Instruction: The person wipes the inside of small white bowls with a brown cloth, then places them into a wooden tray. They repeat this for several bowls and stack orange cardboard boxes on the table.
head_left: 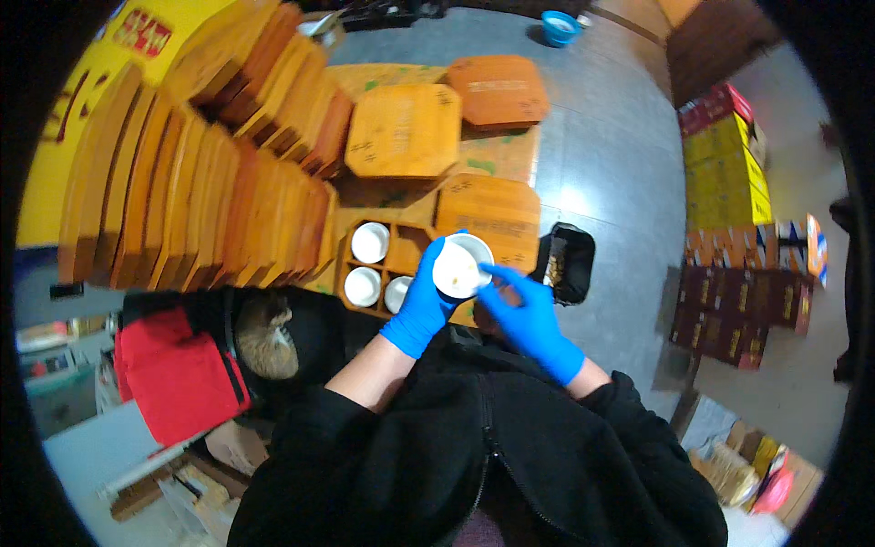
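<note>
A small white cup (463, 266) is tilted so that its inside faces me, and a few small brownish bits show in it. My left hand (425, 305), in a blue glove, is closed around the cup's left side. At its right rim is my right hand (533, 324), also gloved in blue; its fingertips touch or nearly touch the rim, and blur hides whether they pinch anything. Just left of my hands, a divided wooden box (344, 264) holds three white cups: one cup (370, 242), a second cup (363, 286) and a third cup (397, 294) partly covered by my left hand.
Stacked octagonal wooden pieces (182, 201) fill the left. More lie ahead: a light wooden piece (404, 130), a reddish one (498, 89) and one beside my hands (489, 219). A black bin (572, 264) stands right. A cat (267, 337) lies lower left. Cartons (726, 182) line the right.
</note>
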### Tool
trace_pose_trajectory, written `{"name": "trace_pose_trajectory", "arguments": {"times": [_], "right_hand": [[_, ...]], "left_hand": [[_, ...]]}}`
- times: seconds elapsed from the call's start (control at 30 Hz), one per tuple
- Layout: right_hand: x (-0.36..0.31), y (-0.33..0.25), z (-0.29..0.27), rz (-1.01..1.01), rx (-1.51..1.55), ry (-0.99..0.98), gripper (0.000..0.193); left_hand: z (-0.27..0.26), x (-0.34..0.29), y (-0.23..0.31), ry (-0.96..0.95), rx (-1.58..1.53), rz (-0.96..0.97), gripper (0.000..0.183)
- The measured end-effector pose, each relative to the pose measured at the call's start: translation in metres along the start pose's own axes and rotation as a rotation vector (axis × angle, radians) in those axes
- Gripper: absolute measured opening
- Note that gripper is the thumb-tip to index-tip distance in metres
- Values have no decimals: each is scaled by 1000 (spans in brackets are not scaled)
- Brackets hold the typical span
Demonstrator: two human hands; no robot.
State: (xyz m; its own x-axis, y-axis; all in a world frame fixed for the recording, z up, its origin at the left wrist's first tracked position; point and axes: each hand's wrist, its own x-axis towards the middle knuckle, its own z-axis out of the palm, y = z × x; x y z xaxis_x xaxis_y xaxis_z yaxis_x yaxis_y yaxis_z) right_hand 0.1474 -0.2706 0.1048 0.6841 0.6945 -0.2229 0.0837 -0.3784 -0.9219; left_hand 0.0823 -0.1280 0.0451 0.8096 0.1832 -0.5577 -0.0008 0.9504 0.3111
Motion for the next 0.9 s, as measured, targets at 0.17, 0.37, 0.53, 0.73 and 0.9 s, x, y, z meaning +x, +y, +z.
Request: {"name": "trace_pose_trajectory", "arguments": {"times": [0.17, 0.37, 0.53, 0.73, 0.9], "right_hand": [[-38, 62, -141, -62, 1292, 259, 59], [-86, 113, -174, -336, 1586, 148, 51], [-84, 113, -165, 46, 1365, 474, 39], [-95, 93, -185, 52, 650, 457, 47], [-100, 99, -181, 245, 593, 302, 48]], "left_hand": [[45, 16, -38, -49, -19, -301, 53], [102, 1, -79, -403, 153, -339, 49], [133, 6, -132, -647, 609, -493, 38], [143, 23, -149, -580, 528, -410, 36], [161, 19, -144, -726, 1111, -24, 34]]}}
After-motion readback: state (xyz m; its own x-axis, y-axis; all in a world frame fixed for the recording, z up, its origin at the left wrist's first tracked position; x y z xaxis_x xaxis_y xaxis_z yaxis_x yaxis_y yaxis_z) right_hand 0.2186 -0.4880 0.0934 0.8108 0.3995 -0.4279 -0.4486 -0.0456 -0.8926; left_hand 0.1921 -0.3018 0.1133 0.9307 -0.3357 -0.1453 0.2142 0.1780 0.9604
